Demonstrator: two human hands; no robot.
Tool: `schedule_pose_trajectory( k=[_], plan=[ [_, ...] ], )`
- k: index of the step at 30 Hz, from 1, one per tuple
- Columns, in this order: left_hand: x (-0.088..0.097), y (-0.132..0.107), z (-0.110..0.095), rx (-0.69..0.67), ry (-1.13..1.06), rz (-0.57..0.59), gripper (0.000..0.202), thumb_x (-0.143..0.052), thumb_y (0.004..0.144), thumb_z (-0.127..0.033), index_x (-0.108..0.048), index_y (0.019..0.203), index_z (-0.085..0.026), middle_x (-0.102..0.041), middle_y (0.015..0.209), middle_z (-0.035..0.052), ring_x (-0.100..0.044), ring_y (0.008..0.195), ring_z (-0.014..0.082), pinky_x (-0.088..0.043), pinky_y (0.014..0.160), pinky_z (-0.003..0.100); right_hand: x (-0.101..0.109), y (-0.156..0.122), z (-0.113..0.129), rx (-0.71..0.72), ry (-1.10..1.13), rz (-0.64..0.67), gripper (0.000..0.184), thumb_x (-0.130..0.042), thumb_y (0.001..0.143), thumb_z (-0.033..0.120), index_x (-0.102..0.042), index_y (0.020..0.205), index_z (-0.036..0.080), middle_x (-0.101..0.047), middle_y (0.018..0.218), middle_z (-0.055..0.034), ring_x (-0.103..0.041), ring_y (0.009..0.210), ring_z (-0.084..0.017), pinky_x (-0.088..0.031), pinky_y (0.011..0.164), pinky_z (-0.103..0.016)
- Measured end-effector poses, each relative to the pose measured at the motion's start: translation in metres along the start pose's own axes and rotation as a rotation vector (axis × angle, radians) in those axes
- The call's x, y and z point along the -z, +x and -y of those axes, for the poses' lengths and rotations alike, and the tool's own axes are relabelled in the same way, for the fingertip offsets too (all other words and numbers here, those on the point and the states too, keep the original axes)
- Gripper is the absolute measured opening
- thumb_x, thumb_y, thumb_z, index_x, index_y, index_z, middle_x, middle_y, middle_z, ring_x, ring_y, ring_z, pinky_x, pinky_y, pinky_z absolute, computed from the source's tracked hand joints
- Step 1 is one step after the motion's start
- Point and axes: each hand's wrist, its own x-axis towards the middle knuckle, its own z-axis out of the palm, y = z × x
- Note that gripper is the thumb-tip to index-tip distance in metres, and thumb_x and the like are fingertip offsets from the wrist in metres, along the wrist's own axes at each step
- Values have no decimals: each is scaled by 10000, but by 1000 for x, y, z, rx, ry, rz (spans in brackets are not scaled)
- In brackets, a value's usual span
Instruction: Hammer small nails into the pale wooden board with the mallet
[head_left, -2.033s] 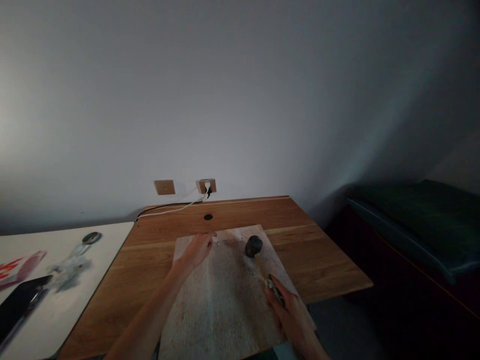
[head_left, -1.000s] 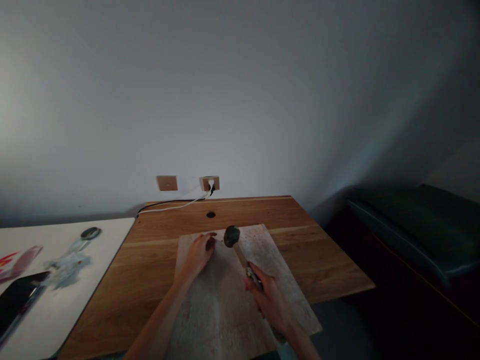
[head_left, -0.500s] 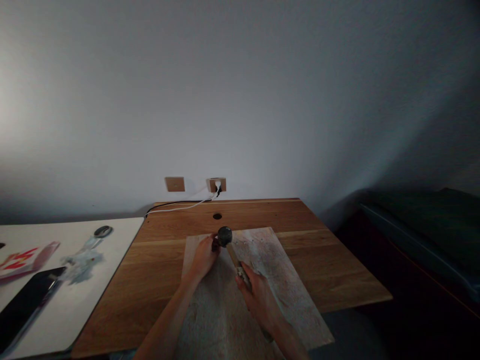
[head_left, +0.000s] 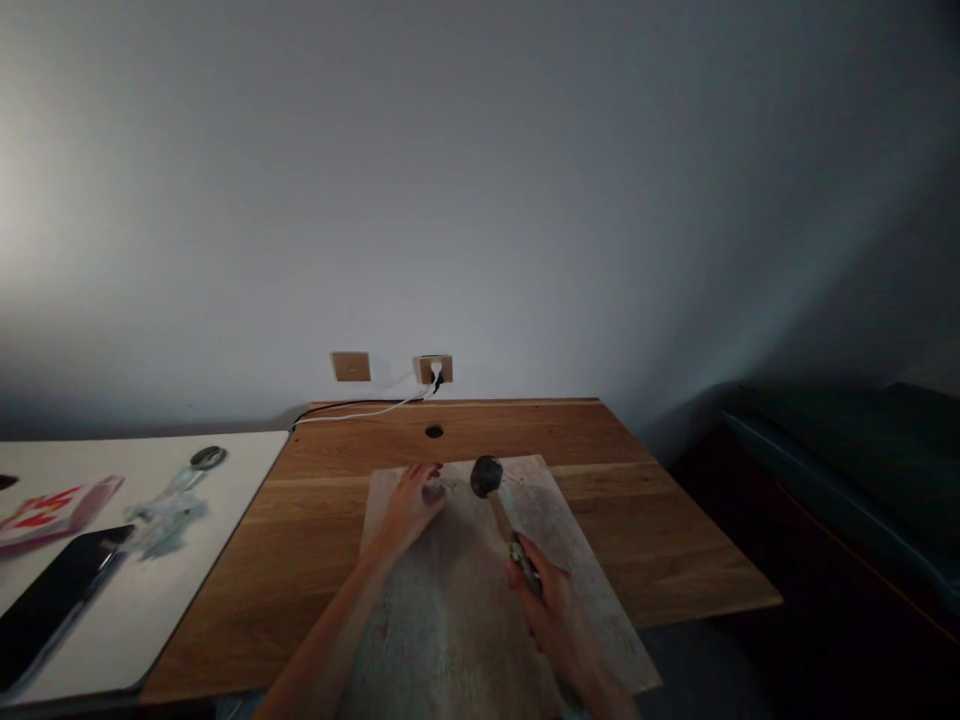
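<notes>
A mallet (head_left: 501,515) with a dark rounded head and a light wooden handle is held in my right hand (head_left: 553,595), its fingers wrapped round the lower handle. The head is over the upper part of a worn, pale board (head_left: 427,610). My left hand (head_left: 409,508) rests near the board's far left corner, thumb and fingers apart. A blurred greyish patch shows between them; whether it is a small object I cannot tell.
The board lies on a wooden table (head_left: 255,560) with a cable hole (head_left: 434,431). On the white table (head_left: 202,540) at left are a phone (head_left: 60,595), a red-and-white packet (head_left: 56,510), crumpled clear plastic (head_left: 165,515) and a tape roll (head_left: 208,457). Cables run to a wall socket (head_left: 446,368).
My right hand and the mallet have moved right, taking the head away from my left fingers. My left hand's fingers look more spread than before.
</notes>
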Motion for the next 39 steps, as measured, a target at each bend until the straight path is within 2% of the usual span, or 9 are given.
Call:
schedule_pose_trajectory(
  k=[3,9,12,17,22,26,28,32,39],
  plan=[
    [-2,-5,-11,-153,99,-25,279,-613,818,-105,-665,1069,-215,-695,1067,64,-629,1067,238,-513,972,407,20,-8,-14,-93,-28,5,647,-433,928,556,-561,1386,117,-665,712,-34,-535,429,-129,-396,398,-222],
    [-29,-23,-57,-587,239,378,354,-543,908,-62,-641,1199,-237,-712,1133,53,-629,1129,214,-485,1024,355,34,-16,-28,-133,-73,-5,625,-388,938,562,-576,1358,139,-619,611,-10,-537,428,-150,-383,400,-240],
    [-40,-20,-76,-629,255,484,305,-559,916,-76,-661,1155,-236,-712,1137,63,-632,1138,220,-476,1022,344,33,-16,-30,-138,-74,-1,644,-377,941,553,-555,1382,117,-593,563,-4,-537,420,-169,-379,396,-256],
    [-38,-10,-91,-624,271,508,200,-582,919,-88,-712,976,-228,-721,967,56,-651,1069,235,-456,1030,374,33,-14,-32,-127,-57,-3,659,-368,935,562,-572,1360,101,-541,513,16,-502,392,-166,-373,387,-260],
    [-20,-10,-79,-492,205,430,251,-577,934,-131,-719,1094,-263,-721,1059,49,-630,1094,224,-456,1026,372,34,-15,-29,-152,-60,-16,659,-382,931,569,-568,1363,108,-540,534,20,-519,414,-164,-382,398,-254],
    [8,-3,-43,-137,168,113,248,-572,903,-110,-740,1035,-235,-745,1009,48,-664,987,208,-503,943,352,35,-17,-21,-179,-65,10,624,-352,947,504,-518,1395,102,-525,531,32,-530,418,-161,-383,396,-242],
    [19,1,-25,33,125,22,238,-587,863,-91,-743,999,-210,-752,972,47,-689,902,192,-529,880,324,36,-15,-20,-165,-69,21,595,-349,952,478,-509,1382,99,-518,518,39,-539,426,-162,-389,404,-235],
    [24,0,-3,145,74,72,220,-602,839,-110,-743,979,-204,-770,987,43,-715,901,197,-537,885,321,39,-7,-22,-166,-94,128,550,-357,952,434,-460,1385,110,-512,464,69,-518,378,-160,-380,390,-223],
    [22,-8,-1,147,90,108,182,-594,866,-173,-736,970,-219,-765,1006,49,-699,935,203,-528,902,324,42,-1,-21,-171,-143,172,540,-361,954,415,-442,1398,118,-513,444,80,-534,378,-168,-402,420,-232]
  ],
)
